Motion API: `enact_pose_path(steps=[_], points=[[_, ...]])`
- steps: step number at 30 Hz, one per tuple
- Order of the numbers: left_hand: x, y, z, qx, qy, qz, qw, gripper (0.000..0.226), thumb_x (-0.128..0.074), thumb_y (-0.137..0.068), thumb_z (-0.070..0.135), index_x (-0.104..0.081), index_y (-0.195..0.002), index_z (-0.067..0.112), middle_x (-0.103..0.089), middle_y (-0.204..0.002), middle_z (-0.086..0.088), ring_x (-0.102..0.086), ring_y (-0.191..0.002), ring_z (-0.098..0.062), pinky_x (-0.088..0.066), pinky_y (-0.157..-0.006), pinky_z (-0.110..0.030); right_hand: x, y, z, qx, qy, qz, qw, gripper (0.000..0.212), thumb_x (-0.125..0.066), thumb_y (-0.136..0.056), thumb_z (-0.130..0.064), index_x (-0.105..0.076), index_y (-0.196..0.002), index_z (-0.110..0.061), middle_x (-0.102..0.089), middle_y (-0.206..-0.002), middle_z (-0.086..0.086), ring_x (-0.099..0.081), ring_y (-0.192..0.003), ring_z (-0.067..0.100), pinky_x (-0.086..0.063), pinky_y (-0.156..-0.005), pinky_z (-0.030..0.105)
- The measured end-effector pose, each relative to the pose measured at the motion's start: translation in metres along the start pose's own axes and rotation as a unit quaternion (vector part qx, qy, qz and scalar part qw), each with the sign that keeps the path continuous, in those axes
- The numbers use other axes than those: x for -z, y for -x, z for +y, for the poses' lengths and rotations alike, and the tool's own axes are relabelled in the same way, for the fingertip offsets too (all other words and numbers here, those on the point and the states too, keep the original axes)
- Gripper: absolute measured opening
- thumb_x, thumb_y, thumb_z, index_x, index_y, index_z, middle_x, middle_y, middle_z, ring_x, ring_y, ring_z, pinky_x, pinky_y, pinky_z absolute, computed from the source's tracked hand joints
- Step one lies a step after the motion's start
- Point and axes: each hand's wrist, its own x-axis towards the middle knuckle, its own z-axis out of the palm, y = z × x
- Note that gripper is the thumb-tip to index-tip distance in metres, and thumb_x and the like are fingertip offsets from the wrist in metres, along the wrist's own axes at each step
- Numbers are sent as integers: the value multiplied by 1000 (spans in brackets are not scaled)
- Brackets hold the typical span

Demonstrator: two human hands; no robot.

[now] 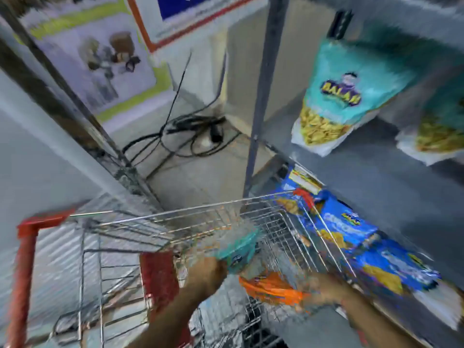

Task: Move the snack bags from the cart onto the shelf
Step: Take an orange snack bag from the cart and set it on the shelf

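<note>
Left hand closed round the near edge of a teal snack bag, lifted just above the wire basket of the cart, probably so as to clear the rim on the way to the shelf. Right hand down inside the basket, at the right end of an orange snack bag; too blurred to tell whether closed on it or only touching. Orange bag low in the basket, below and just right of the teal one. Farther right, past the basket wall, blue bags standing in a row on the lower shelf level. Higher and farther off, two more teal bags, leaning on an upper level, with bare board between and before them: likely room for this one. In the way: the basket's right rim, and the grey shelf upright rising just beyond its far corner. Loose black cables on the floor beyond the cart, well apart from the hands.
</note>
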Motion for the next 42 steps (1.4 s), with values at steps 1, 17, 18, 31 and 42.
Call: enact_pose_path(steps=[1, 17, 18, 31, 42], points=[[-19, 1, -7, 9, -4, -41, 999, 49, -35, -75, 48, -66, -98, 18, -72, -104, -12, -66, -102, -33, -53, -79, -38, -12, -12, 9, 3, 46, -9, 999, 57, -67, -77, -36, -53, -123, -6, -57, -130, 15, -57, -111, 27, -44, -90, 30], [-96, -47, 55, 163, 278, -17, 947, 8, -65, -78, 23, -73, -79, 23, -78, -84, -2, -70, -78, -19, -52, -66, -29, -37, -69, 54, -25, -161, 94, 982, 29, -71, -50, -36, -49, -40, -20, -53, -46, -3, -49, -44, 13, -37, -48, 29], [-96, -49, 57, 162, 280, -6, 946, 8, -65, -78, 25, -72, -79, 23, -77, -83, -1, -69, -78, -20, -53, -67, -30, -34, -68, 52, -23, -173, 89, 981, 27, -71, -49, -34, -51, -40, -19, -52, -44, -3, -47, -42, 12, -35, -48, 28], [-10, -10, 99, -26, 329, 114, 937, 27, -58, -76, 31, -72, -79, 8, -75, -77, -17, -68, -69, -27, -52, -62, -29, 9, 54, 14, -46, -318, 308, 895, 25, -78, -68, -15, -60, -51, -16, -54, -54, 5, -49, -56, 16, -34, -51, 29], [147, 93, 249, -309, 372, 246, 840, 14, -64, -84, 33, -65, -76, 22, -74, -77, -4, -67, -70, -17, -50, -67, -32, 61, 275, -1, 42, -422, 631, 649, 22, -71, -78, -24, -66, -65, -7, -65, -62, 14, -53, -60, 5, -45, -65, 35]])
